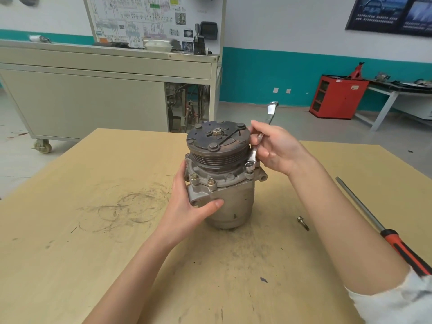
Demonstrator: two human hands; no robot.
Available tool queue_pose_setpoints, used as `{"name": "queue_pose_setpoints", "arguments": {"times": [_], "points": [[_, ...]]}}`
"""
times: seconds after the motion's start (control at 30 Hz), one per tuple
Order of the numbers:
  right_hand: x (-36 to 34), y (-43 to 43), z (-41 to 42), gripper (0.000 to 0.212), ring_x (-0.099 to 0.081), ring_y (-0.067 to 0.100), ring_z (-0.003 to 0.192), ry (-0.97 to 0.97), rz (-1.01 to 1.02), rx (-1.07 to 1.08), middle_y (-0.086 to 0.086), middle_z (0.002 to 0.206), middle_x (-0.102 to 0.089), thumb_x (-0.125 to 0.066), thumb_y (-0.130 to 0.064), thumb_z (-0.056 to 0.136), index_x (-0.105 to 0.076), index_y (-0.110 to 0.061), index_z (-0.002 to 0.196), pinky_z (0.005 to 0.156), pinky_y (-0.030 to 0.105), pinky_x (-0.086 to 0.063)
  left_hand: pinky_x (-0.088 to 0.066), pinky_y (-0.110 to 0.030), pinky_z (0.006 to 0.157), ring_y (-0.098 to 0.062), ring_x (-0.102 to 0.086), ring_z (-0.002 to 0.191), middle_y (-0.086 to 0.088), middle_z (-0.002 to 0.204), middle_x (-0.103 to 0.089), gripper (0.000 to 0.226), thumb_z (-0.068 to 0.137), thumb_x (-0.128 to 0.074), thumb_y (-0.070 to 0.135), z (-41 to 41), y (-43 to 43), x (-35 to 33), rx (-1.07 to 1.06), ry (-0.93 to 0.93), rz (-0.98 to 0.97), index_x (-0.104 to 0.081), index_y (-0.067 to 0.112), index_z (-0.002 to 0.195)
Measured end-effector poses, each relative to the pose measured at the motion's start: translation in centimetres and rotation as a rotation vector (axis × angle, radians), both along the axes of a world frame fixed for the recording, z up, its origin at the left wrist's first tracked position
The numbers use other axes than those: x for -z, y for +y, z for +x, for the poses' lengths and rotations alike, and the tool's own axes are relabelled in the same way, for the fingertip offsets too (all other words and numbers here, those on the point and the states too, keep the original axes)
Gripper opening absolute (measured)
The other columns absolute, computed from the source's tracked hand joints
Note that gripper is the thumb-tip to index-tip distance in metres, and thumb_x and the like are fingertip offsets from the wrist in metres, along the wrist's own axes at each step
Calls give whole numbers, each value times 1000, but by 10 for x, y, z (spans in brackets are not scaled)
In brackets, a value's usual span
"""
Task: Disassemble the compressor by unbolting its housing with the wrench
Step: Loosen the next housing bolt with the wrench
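Observation:
A grey metal compressor (230, 202) stands upright on the wooden table (93, 183), its dark pulley (217, 139) on top. Several brass-coloured bolts (211, 183) ring the housing flange. My left hand (189, 204) wraps the compressor's left side, thumb across the front of the body. My right hand (274, 148) grips the shaft of a shiny wrench (253, 153). The wrench's ring end sits over a bolt on the flange's right side, and its open end sticks up behind my hand.
A loose bolt (303, 222) lies on the table right of the compressor. A long screwdriver (383, 230) with a red and black handle lies near the right edge. Behind the table stand a grey wheeled cabinet (93, 90) and a red cabinet (336, 97).

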State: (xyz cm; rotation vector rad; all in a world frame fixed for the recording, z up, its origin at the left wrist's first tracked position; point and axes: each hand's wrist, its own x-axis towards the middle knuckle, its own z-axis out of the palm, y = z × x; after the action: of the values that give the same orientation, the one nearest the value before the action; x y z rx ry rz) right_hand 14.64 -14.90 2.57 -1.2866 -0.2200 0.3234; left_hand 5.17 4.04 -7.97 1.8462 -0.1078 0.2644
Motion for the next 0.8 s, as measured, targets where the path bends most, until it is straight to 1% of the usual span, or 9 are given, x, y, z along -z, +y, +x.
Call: {"name": "queue_pose_setpoints", "arguments": {"times": [0.13, 0.23, 0.3, 0.4, 0.5, 0.6, 0.7, 0.73, 0.8], "points": [[-1, -6, -22, 39, -50, 9, 37, -21, 234, 161, 2, 55, -58, -42, -29, 101, -57, -9, 72, 32, 14, -36, -31, -41, 117, -6, -33, 140, 12, 156, -24, 118, 64, -78, 45, 0, 0, 1, 2, 1, 4, -3, 31, 155], [0, -9, -55, 43, -61, 17, 51, -110, 340, 253, 9, 64, -64, -39, -23, 101, -61, -7, 67, 45, 19, -48, -32, -40, 117, -6, -35, 139, 11, 156, -26, 117, 64, -78, 44, 0, -1, 0, 5, 5, -6, -4, 32, 155], [5, -8, -77, 40, -67, 23, 59, -199, 335, 303, 10, 69, -67, -36, -16, 99, -58, -6, 67, 52, 22, -53, -33, -39, 116, -7, -36, 139, 10, 156, -27, 117, 65, -79, 42, 0, -1, 0, 3, 5, -12, -5, 32, 155], [16, 0, -99, 43, -68, 28, 63, -345, 275, 420, 9, 69, -66, -34, -7, 96, -57, -9, 60, 57, 26, -54, -32, -40, 117, -7, -36, 139, 10, 157, -25, 117, 70, -84, 37, 0, -1, 0, 9, 0, -19, -5, 29, 155], [29, 7, -109, 35, -69, 28, 65, -443, 228, 469, 5, 71, -66, -37, -11, 94, -55, -8, 64, 61, 28, -55, -32, -38, 116, -6, -35, 139, 10, 157, -24, 112, 75, -83, 27, 0, -1, 1, 11, -13, -25, -5, 28, 156], [41, 8, -115, 29, -70, 27, 71, -521, 179, 480, 2, 79, -66, -36, -16, 92, -54, -9, 71, 67, 29, -56, -32, -32, 115, -2, -35, 138, 10, 157, -24, 116, 69, -81, 37, 0, -1, 0, 7, -11, -26, -4, 27, 156], [47, 9, -116, 27, -69, 27, 76, -575, 156, 503, 0, 84, -65, -35, -16, 93, -54, -10, 75, 71, 30, -56, -36, -17, 108, 7, -38, 133, 11, 157, -24, 120, 65, -81, 44, 0, -1, 0, 17, -6, -38, -4, 28, 156], [47, 9, -116, 27, -69, 26, 76, -569, 162, 503, 0, 84, -65, -35, -16, 93, -53, -9, 75, 72, 30, -56, -36, -18, 108, 6, -38, 133, 11, 157, -24, 121, 67, -84, 45, 0, -1, 0, 17, -8, -41, -4, 28, 156], [47, 7, -112, 27, -69, 27, 75, -521, 195, 499, 1, 81, -66, -34, -15, 93, -51, -7, 74, 70, 30, -56, -35, -31, 114, 0, -38, 136, 10, 157, -25, 121, 66, -83, 43, 1, -1, 1, 18, -8, -42, -3, 29, 156]]}}
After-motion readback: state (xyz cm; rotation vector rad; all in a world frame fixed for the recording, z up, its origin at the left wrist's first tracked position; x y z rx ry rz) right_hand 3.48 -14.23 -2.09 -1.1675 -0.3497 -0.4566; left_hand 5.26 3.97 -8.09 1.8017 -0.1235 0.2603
